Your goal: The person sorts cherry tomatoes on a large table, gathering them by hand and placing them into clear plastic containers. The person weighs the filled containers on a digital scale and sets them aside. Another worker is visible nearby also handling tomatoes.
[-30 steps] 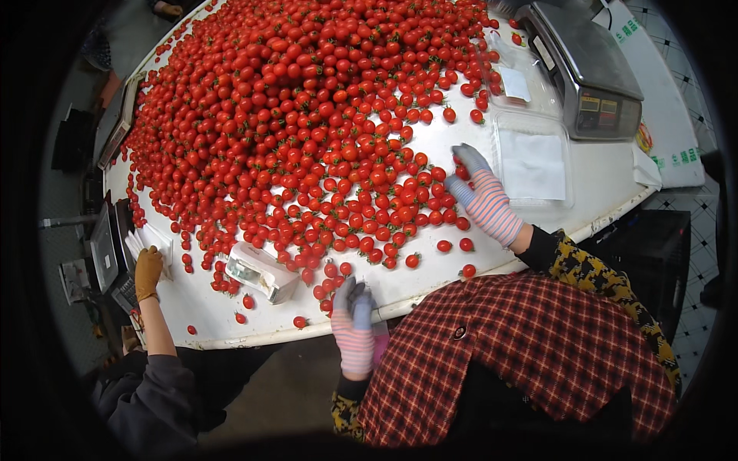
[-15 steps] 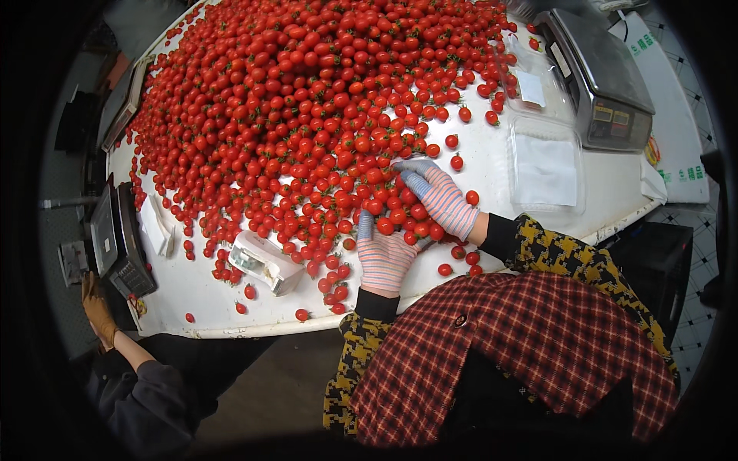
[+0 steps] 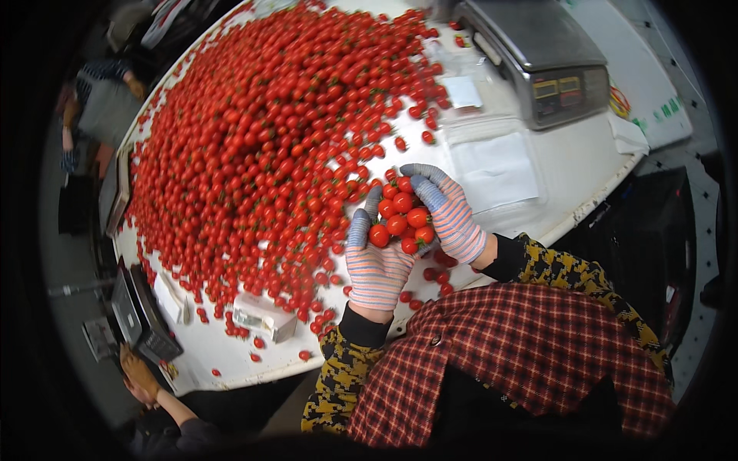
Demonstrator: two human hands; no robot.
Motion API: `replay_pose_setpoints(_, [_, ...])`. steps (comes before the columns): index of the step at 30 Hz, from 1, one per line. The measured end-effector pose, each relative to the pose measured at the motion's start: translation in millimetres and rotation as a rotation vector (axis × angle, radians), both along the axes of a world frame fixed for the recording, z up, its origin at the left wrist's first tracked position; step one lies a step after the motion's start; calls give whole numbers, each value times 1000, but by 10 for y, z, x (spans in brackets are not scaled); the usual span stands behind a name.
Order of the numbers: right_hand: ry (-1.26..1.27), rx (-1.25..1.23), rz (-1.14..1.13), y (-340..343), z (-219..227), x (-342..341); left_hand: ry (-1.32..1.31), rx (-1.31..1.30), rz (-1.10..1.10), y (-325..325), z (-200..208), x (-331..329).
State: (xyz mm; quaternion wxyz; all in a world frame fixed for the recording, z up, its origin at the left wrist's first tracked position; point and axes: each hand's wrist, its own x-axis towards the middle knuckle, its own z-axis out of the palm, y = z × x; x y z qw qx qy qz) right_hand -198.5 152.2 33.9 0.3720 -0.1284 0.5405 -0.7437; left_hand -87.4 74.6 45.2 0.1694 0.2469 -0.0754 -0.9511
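White tabletop (image 3: 201,353) bows through the lens below us, and we run across it from the left! At eight o'clock a co-worker's hands (image 3: 138,376) sit together off the edge, near a dark scale (image 3: 146,319), with white sheets (image 3: 171,298) just beside it. Up at ten o'clock we meet the great mound of cherry tomatoes (image 3: 246,138), heaped toward the far side, perhaps to leave the near edge free for arms. Closer in, around eight o'clock, stands a small white box (image 3: 263,316).

Now the centre! Our left hand (image 3: 377,270), in a striped glove, cups from six o'clock; two fingertips show slightly apart, the others we cannot tell, hidden under the fruit. Between our palms sits a handful of tomatoes (image 3: 401,219). Our right hand (image 3: 457,221) closes the bowl from three o'clock, its visible fingers curved close together, walling the load in, we judge, against rolling. At two o'clock a clear tray (image 3: 496,169) lies near that hand, likely for easy reach; beyond it, a grey scale (image 3: 538,65).
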Motion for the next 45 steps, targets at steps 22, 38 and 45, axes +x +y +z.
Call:
replay_pose_setpoints(22, [424,595,490,1776,137,-608,-466,-1198,-614,183,-10,40])
replay_pose_setpoints(38, [1300,750,690,-452,-217,-12,-1332,-2293,-466,-1034,-713,181])
replay_pose_setpoints(45, [1572,785,888,-309,-457,-72,-909,-2338,-543,-494,-718,454])
